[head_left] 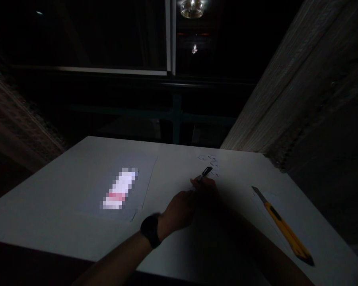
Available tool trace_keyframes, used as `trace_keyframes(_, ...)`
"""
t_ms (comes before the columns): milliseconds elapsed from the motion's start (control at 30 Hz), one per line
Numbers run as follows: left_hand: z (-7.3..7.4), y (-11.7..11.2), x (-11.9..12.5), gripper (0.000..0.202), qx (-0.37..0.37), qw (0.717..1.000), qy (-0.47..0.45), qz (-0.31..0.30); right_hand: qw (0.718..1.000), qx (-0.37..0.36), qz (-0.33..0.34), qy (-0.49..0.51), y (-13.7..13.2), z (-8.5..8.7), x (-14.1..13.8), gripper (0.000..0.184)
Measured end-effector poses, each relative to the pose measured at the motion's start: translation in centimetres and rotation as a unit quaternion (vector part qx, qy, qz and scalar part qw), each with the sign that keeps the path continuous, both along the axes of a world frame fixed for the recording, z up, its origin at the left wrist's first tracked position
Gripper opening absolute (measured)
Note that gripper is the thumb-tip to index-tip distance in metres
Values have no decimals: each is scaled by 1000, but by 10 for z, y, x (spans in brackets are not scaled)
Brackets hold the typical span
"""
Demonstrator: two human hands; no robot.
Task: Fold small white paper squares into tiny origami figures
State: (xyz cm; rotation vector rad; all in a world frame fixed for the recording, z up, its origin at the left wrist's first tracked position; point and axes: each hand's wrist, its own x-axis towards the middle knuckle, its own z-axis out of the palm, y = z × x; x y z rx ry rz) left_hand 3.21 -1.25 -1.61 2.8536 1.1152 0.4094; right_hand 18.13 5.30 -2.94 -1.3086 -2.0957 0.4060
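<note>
My right hand (208, 186), in deep shadow near the middle of the white table (173, 159), is closed around a black pen (207, 171) whose clip end points up and away. Right beside it, my left hand (180, 208) is curled with its fingertips close to the right hand; whatever they pinch is hidden. A black watch (150, 230) circles the left wrist. Just beyond the pen lie several small paper pieces (213, 163) with dark marks.
At right, a yellow utility knife (282, 226) with its blade out rests on paper (274, 200). A glowing, blurred-out screen (119, 188) lies on white sheets (146, 174) at left. Curtains (265, 79) flank the table; a dark window (107, 35) is behind.
</note>
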Motion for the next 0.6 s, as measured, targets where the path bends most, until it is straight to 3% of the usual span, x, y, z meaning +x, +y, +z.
trace_keyframes(433,4,-2,0,29,2,1000,5,-3,999,39,22,-23,0,1,2,21)
trace_keyframes(600,2,-2,0,27,10,1000,3,4,999,28,-10,40,3,-10,-2,28)
